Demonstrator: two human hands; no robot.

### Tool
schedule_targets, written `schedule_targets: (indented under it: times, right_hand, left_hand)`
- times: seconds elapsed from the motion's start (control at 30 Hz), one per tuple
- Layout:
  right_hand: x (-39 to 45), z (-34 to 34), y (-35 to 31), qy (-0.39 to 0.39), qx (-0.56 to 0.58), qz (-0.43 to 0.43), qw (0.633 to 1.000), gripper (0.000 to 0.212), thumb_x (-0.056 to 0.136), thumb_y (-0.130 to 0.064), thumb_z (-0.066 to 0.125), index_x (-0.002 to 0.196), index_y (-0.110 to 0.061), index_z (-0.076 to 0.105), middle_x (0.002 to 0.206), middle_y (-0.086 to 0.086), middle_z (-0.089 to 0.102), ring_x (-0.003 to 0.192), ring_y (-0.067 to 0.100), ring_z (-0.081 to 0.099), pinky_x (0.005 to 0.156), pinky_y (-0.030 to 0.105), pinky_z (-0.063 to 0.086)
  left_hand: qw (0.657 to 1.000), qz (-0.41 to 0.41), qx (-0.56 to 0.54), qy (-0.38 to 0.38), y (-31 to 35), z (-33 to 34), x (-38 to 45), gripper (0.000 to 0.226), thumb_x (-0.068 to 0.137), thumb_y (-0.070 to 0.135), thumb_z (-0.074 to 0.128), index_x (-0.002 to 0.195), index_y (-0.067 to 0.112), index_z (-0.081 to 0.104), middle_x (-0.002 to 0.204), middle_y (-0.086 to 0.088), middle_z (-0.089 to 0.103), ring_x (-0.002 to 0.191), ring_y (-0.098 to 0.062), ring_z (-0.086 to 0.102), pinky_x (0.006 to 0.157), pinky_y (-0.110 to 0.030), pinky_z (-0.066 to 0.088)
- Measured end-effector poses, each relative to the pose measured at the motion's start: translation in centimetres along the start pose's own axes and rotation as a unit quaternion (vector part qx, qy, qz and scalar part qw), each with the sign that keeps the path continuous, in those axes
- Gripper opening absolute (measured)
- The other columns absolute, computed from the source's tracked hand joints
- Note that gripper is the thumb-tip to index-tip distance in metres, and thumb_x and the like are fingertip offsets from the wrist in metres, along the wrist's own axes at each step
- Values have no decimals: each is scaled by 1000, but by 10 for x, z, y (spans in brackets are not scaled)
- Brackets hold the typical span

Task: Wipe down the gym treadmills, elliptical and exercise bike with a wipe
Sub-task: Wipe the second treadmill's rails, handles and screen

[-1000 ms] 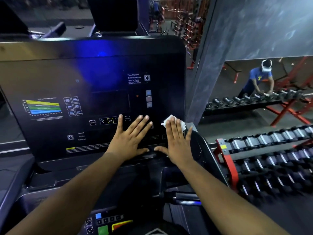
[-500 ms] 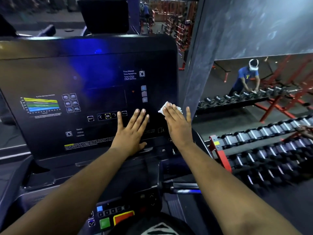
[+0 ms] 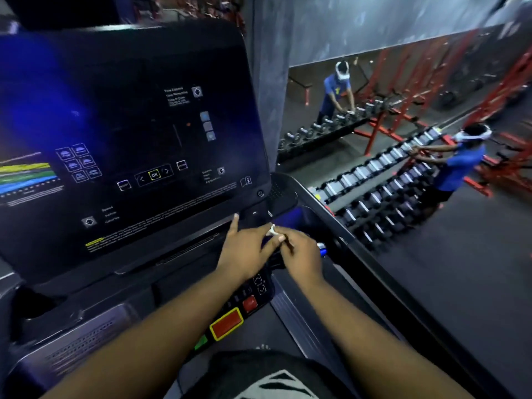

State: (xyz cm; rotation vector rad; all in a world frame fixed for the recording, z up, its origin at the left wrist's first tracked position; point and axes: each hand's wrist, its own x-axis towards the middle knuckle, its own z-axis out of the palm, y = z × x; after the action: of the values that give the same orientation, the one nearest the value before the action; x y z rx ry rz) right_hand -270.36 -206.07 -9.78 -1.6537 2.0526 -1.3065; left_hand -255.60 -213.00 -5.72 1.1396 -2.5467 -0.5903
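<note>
The treadmill console fills the left of the head view, its dark screen lit with icons. Both hands meet just below the console's lower right corner. Only a small white tip of the wipe shows between them. My right hand has its fingers curled round the bunched wipe. My left hand pinches the same wipe from the left, while its index finger points straight up at the console's bottom edge. Most of the wipe is hidden by the fingers.
Red and green buttons sit on the control strip under my forearms. A dumbbell rack runs along the right, where a person in a blue shirt leans over it. A mirror behind reflects another person.
Both hands have come down off the screen and met below its right corner. The wipe, pressed flat on the console before, is now bunched between the fingers. My head has turned right.
</note>
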Motion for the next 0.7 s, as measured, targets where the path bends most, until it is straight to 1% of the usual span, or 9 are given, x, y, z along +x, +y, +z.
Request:
schedule_targets:
  times: [0.1, 0.17, 0.23, 0.3, 0.37, 0.43, 0.5, 0.6, 0.7]
  right_hand:
    - [-36, -12, -5, 12, -5, 21, 1000, 34, 90, -6, 63, 116, -25, 74, 110, -10, 75, 99, 8, 69, 84, 22, 53]
    - [-53, -21, -5, 38, 1, 42, 998, 28, 93, -10, 66, 113, -27, 75, 107, -13, 75, 96, 3, 69, 83, 23, 54]
    - [-65, -30, 3, 48, 36, 83, 995, 24, 92, -13, 70, 112, -26, 76, 108, -15, 75, 100, 0, 69, 89, 30, 57]
    - [-75, -38, 11, 17, 91, 131, 987, 27, 91, -19, 74, 118, -24, 74, 115, -12, 74, 108, 3, 68, 94, 34, 56]
    - [-82, -47, 15, -18, 197, 204, 959, 46, 91, -25, 76, 135, -24, 63, 128, -7, 68, 119, 7, 64, 100, 31, 52]
    - [-87, -56, 19, -27, 296, 273, 915, 52, 94, -20, 72, 142, -24, 52, 131, -3, 65, 119, 6, 63, 101, 28, 50]
    - [-89, -65, 24, -44, 328, 308, 892, 39, 97, -17, 68, 133, -27, 57, 118, 0, 72, 107, 13, 67, 93, 36, 53]
    - [-87, -79, 35, -100, 289, 306, 902, 24, 97, -14, 68, 121, -20, 69, 100, -2, 76, 92, 14, 67, 77, 32, 53]
    - [-80, -97, 50, -105, 255, 312, 909, 14, 96, -10, 69, 105, -18, 74, 87, -5, 76, 78, 8, 66, 69, 25, 51]
  left_hand:
    - [982, -56, -178, -23, 11, 24, -12, 62, 95, 68, 41, 133, 26, 66, 125, 4, 72, 120, -17, 64, 118, -37, 34]
    - [951, -83, -295, -46, 20, 36, -19, 36, 99, 41, 62, 127, 21, 71, 118, 2, 75, 109, -16, 70, 103, -38, 51]
    - [919, -94, -379, -57, 28, 45, -24, 24, 98, 17, 65, 120, 14, 73, 106, -5, 78, 93, -18, 74, 94, -46, 57]
    - [904, -95, -413, -63, 33, 52, -29, 24, 94, 6, 63, 114, 13, 74, 96, -8, 79, 82, -22, 74, 89, -49, 59]
    - [899, -89, -423, -69, 39, 56, -31, 25, 95, -1, 60, 110, 12, 74, 94, -7, 78, 80, -19, 73, 85, -43, 61]
    - [890, -82, -438, -98, 45, 60, -32, 27, 97, -8, 55, 109, 9, 71, 89, -3, 76, 73, -7, 70, 75, -28, 60]
    - [897, -73, -421, -115, 50, 66, -31, 23, 98, -8, 56, 106, 7, 72, 86, 3, 75, 71, 0, 69, 71, -20, 55]
    - [915, -63, -379, -124, 51, 79, -23, 12, 96, 9, 66, 99, 14, 76, 89, 3, 78, 81, -7, 70, 83, -37, 57]
    - [931, -68, -335, -131, 57, 89, -12, 14, 90, 31, 72, 89, 19, 77, 85, -2, 78, 76, -12, 67, 82, -46, 57]
